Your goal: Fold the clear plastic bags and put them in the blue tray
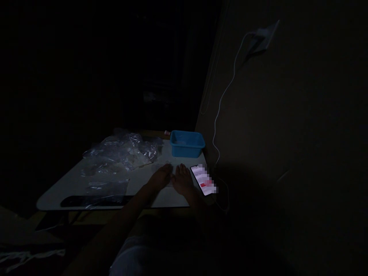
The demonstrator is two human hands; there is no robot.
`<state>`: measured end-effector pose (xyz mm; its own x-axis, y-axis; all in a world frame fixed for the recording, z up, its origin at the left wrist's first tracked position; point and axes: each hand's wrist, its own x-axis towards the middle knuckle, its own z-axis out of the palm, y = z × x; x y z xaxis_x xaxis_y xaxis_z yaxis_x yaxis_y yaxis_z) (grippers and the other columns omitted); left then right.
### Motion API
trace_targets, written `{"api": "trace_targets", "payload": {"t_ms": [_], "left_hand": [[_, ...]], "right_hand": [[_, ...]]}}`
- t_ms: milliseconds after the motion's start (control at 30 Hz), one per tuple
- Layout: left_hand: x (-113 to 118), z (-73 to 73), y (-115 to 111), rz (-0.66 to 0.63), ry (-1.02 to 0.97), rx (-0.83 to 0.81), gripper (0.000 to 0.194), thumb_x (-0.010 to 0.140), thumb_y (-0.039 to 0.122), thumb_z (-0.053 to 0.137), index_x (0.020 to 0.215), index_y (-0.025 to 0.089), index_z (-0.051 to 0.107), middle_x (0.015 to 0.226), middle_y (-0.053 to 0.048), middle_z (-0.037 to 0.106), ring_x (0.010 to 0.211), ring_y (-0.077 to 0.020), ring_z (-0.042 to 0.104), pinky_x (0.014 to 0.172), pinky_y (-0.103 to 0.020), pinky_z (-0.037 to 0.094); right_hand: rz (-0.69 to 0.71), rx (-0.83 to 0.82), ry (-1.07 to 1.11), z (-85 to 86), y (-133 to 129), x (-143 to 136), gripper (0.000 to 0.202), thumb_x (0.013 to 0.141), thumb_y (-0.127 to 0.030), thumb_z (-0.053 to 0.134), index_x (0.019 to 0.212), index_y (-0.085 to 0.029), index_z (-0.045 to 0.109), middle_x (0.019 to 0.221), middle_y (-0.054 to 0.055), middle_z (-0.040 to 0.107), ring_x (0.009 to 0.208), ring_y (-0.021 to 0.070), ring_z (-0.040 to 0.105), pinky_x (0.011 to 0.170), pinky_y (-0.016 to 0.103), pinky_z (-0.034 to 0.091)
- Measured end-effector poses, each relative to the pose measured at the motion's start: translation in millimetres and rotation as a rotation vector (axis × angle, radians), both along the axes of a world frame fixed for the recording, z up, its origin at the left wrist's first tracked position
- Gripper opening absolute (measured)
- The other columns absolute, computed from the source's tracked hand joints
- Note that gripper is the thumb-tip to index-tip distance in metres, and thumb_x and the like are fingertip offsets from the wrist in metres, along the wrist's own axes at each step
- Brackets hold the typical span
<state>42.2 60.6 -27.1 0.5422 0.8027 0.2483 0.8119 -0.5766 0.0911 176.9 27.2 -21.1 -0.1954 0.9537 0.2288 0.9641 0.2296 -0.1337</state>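
In dim light, my left hand [161,177] rests on the white tabletop, its fingers reaching forward and looking flat, though their edges are dark. Close beside it, my right hand [183,179] lies palm down with its fingers stretched out. Under and around both hands is a faint piece of clear plastic [157,167], partly covered by them; it looks like a flat bag. A lit phone [201,177] lies just right of my right hand. Another flat clear plastic bag [107,188] lies left of my left forearm.
A heap of crumpled clear plastic bags [123,149] covers the table's far left. The blue plastic basin [187,150] stands at the back right, near a small pinkish object [167,133]. A white cable [220,103] hangs from a wall socket [266,38] on the right.
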Motion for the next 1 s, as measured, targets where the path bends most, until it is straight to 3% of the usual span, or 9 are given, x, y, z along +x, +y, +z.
{"api": "trace_targets", "payload": {"t_ms": [200, 433, 1000], "left_hand": [[-15, -6.5, -4, 0.11, 0.061, 0.051, 0.047, 0.086, 0.031, 0.025, 0.127, 0.012, 0.037, 0.134, -0.013, 0.036, 0.124, -0.0216, 0.031, 0.1, -0.043, 0.024], [-42, -4.0, -4, 0.207, 0.138, 0.08, 0.048, 0.086, 0.033, 0.023, 0.128, 0.013, 0.036, 0.136, -0.012, 0.033, 0.125, -0.0217, 0.03, 0.099, -0.043, 0.023], [-39, -0.9, -8, 0.227, 0.093, 0.034, 0.05, 0.086, 0.034, 0.023, 0.13, 0.012, 0.034, 0.137, -0.011, 0.031, 0.126, -0.0221, 0.027, 0.1, -0.043, 0.02]], "right_hand": [[-0.004, 0.035, -0.011, -0.1, -2, 0, 0.058, 0.087, -0.04, 0.023, 0.128, 0.0, 0.033, 0.136, 0.02, 0.027, 0.127, 0.0257, 0.02, 0.102, 0.039, 0.013], [-0.012, 0.0, 0.011, 0.9, -2, 0, 0.059, 0.087, -0.041, 0.022, 0.129, -0.001, 0.032, 0.137, 0.019, 0.025, 0.128, 0.0253, 0.019, 0.102, 0.04, 0.013], [-0.079, 0.073, 0.083, 1.4, 1, 3, 0.054, 0.088, -0.034, 0.024, 0.125, 0.003, 0.038, 0.132, 0.021, 0.034, 0.125, 0.0249, 0.025, 0.101, 0.037, 0.018]]}}
